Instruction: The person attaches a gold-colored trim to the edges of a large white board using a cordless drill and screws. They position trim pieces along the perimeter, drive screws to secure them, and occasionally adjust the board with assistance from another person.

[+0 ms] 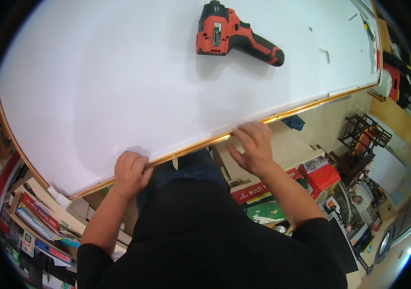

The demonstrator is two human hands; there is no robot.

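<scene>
Curling left hand (130, 174) and right hand (254, 149) over the likely stiff, slippery gold edge (191, 149), pinch unclear, you should hold far apart

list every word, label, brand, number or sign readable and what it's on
Label on power tool: too small to read.
Red pack below right hand: white capitals, partly hidden, not copied.
Red pack at left: white capitals, legible, not copied.
Other print: too small or blurred.
</scene>
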